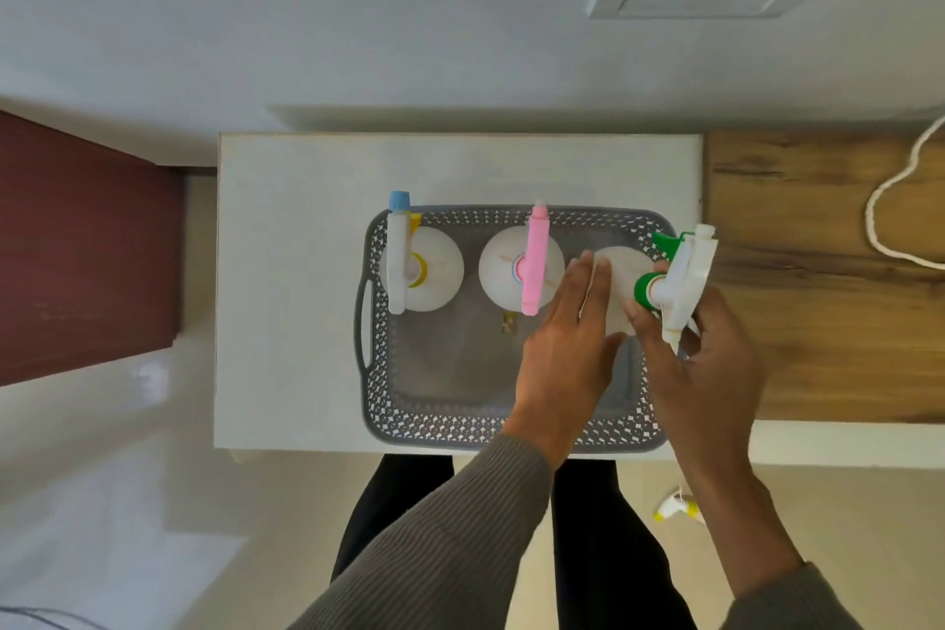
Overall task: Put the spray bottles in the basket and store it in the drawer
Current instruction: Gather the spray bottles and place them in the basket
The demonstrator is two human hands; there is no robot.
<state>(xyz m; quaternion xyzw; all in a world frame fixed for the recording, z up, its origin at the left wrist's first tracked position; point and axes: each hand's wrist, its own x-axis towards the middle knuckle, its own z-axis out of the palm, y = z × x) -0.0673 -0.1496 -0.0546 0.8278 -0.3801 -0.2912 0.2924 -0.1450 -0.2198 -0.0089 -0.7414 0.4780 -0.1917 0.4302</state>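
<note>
A grey perforated basket sits on a white cabinet top. Two white spray bottles stand upright along its far side: one with a blue-tipped, yellow-collared head at the left, one with a pink head in the middle. A third white bottle with a green collar and trigger is at the basket's far right corner. My right hand grips its neck and spray head. My left hand presses flat, fingers straight, against that bottle's left side.
A wooden surface adjoins the cabinet on the right, with a white cord on it. A dark red panel stands at the left. A small white and yellow spray head lies on the floor near my legs.
</note>
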